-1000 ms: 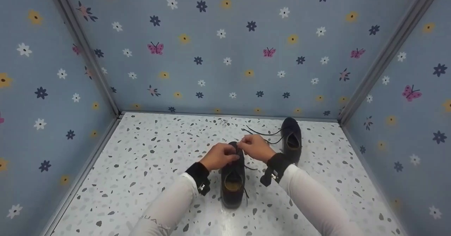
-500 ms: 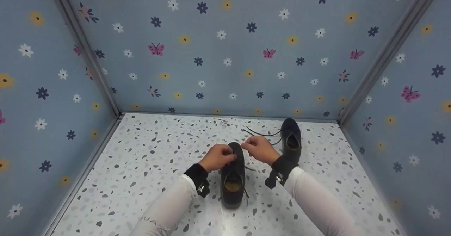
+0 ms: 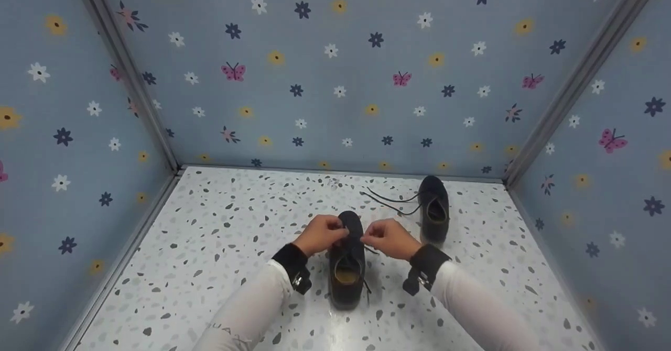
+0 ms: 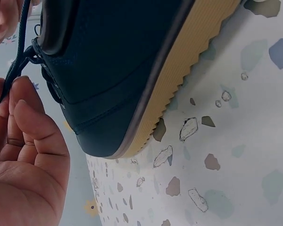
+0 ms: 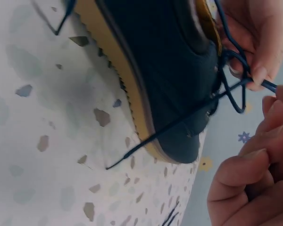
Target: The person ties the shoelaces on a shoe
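Note:
A dark lace-up shoe (image 3: 347, 297) stands on the floor, toe away from me, between my two hands. My left hand (image 3: 321, 234) is at its left side over the laces, pinching a shoelace (image 4: 21, 44) between thumb and fingers. Across the shoe, my right hand (image 3: 392, 239) has curled fingers and pinches the lace at the edge of the right wrist view. Loose loops of dark lace (image 5: 244, 106) hang at the tongue, and a free lace end (image 5: 132, 151) crosses the shoe's side. The thick tan sole (image 4: 179, 70) has a ridged edge.
A second dark shoe (image 3: 434, 230) stands to the right, near the back wall, its untied laces (image 3: 390, 200) trailing left over the floor. Blue flowered panels (image 3: 335, 105) enclose the speckled white floor (image 3: 236, 225) at the back and both sides.
My right hand has moved away from the toe, back toward me and slightly right. The left hand stays nearly in place, and both shoes have not moved.

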`<action>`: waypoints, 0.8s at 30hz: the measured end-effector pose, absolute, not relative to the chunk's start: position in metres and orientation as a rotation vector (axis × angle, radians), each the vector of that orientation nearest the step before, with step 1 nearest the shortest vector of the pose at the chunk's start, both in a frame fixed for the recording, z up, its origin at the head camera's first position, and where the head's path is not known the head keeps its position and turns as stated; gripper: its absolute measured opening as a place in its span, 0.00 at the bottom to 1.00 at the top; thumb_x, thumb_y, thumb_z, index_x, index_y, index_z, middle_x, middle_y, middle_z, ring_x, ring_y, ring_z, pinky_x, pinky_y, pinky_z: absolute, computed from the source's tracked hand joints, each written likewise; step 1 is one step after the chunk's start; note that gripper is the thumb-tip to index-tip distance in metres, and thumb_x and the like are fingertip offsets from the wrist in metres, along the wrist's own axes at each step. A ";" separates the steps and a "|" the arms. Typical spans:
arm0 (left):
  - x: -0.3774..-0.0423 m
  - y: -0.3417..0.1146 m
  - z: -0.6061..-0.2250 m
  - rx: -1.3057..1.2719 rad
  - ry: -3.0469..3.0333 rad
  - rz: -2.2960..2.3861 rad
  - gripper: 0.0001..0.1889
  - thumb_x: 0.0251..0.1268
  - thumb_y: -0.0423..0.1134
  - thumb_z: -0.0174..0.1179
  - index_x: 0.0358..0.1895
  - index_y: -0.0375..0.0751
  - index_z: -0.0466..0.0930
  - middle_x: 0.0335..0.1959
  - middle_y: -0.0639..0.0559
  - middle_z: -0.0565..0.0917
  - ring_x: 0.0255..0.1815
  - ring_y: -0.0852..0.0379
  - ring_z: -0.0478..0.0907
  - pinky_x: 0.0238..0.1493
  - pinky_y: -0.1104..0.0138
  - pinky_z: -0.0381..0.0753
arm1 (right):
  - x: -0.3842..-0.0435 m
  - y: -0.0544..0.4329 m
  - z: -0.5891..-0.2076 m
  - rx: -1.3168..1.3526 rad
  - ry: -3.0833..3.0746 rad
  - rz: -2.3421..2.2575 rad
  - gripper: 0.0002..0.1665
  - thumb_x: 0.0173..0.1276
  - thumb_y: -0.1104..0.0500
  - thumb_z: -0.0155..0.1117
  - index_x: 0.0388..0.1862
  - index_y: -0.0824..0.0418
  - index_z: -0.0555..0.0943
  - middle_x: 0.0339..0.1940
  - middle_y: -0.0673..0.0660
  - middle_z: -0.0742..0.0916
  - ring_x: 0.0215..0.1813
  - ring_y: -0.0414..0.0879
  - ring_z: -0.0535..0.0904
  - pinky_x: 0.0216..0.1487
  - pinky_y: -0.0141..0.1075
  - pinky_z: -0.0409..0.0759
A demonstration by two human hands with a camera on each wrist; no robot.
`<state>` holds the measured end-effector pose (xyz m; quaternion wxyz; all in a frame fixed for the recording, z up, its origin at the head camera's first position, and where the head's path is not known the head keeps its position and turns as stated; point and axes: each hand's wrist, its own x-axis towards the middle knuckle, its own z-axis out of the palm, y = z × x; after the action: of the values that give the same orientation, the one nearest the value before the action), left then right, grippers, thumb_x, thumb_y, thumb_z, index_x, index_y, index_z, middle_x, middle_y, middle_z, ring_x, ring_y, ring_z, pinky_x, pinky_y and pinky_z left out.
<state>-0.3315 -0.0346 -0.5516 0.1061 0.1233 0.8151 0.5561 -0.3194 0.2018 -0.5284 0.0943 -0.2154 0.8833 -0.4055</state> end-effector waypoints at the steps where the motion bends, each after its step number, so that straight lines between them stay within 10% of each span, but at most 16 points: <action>1: -0.332 -0.035 -0.552 0.367 2.407 1.637 0.08 0.69 0.38 0.66 0.33 0.39 0.81 0.26 0.52 0.85 0.26 0.58 0.82 0.26 0.70 0.78 | -0.317 0.200 -0.530 -0.659 2.614 -1.171 0.11 0.72 0.53 0.70 0.31 0.56 0.87 0.22 0.43 0.81 0.24 0.35 0.73 0.30 0.30 0.73; 24: -0.329 -0.036 -0.550 0.407 2.415 1.640 0.08 0.69 0.38 0.66 0.32 0.39 0.81 0.23 0.54 0.82 0.23 0.59 0.79 0.24 0.71 0.77 | -0.296 0.168 -0.546 -0.776 2.670 -1.003 0.10 0.65 0.54 0.77 0.27 0.56 0.88 0.24 0.48 0.89 0.26 0.33 0.76 0.30 0.28 0.75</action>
<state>-0.3288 -0.0355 -0.5502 0.0971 0.1374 0.8155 0.5538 -0.2964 0.1684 -0.5458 0.0928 -0.2614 0.8994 -0.3378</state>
